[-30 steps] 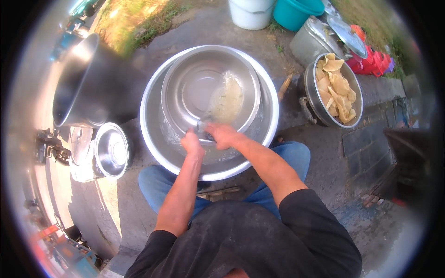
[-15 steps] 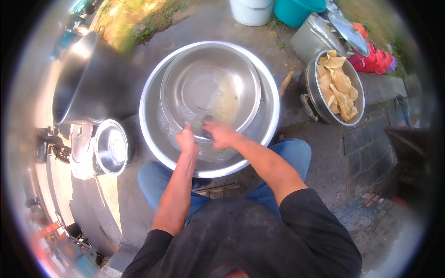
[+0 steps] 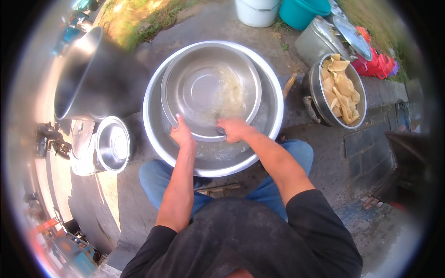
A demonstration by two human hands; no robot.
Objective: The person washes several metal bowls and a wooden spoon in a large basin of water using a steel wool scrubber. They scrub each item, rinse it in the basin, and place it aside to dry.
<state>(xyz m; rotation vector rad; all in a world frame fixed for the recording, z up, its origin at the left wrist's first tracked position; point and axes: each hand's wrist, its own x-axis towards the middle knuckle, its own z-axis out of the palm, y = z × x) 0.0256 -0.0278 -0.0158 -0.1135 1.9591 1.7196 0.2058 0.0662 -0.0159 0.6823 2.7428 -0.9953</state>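
A wide metal basin (image 3: 151, 132) stands in front of me, between my knees. Tilted inside it is a smaller metal bowl (image 3: 190, 99), with pale, cloudy liquid on the right side of its inner surface. My left hand (image 3: 183, 135) grips this bowl's near left rim, thumb over the edge. At the near rim, further right, my right hand (image 3: 235, 129) is closed around a dark grey scouring pad (image 3: 221, 131), pressed against the bowl. Some of my fingers on both hands are hidden from view.
To the right stands a pot (image 3: 316, 92) filled with tan, folded sheets. Behind it are a lidded metal pot (image 3: 310, 44), a teal tub (image 3: 301, 14) and a white bucket (image 3: 257, 14). A large metal vat (image 3: 90, 78) and a shiny bowl (image 3: 112, 144) stand left.
My right hand has slid rightward along the bowl's near rim with the scouring pad, away from my left hand. My left hand has shifted slightly left and up, still on the rim.
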